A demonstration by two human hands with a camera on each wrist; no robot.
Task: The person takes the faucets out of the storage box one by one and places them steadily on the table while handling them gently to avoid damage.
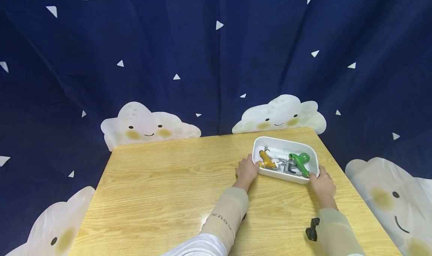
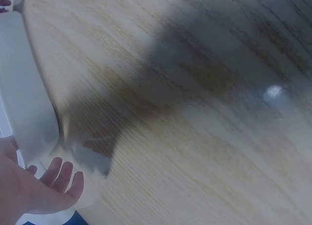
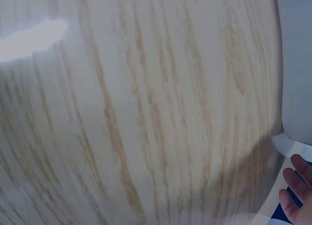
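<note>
A white plastic bin (image 1: 283,177) with rounded corners stands at the table's far right in the head view. My left hand (image 1: 247,168) grips its left end, with the thumb at the rim. At the opposite end, my right hand (image 1: 323,184) holds the near right corner. Inside lie a yellow branched piece (image 1: 266,160), a green branched piece (image 1: 300,163) and several metallic and white parts, partly overlapping. The left wrist view shows the bin's outer wall (image 2: 27,88) beside my left hand (image 2: 46,188). Fingers of my right hand (image 3: 299,193) appear below the bin wall (image 3: 298,69) in the right wrist view.
The wooden table (image 1: 162,181) extends left and toward me. A dark blue curtain (image 1: 202,53) with clouds and white triangles hangs behind and around it. A black device (image 1: 312,229) sits by my right wrist. The table's right edge lies close to the right hand.
</note>
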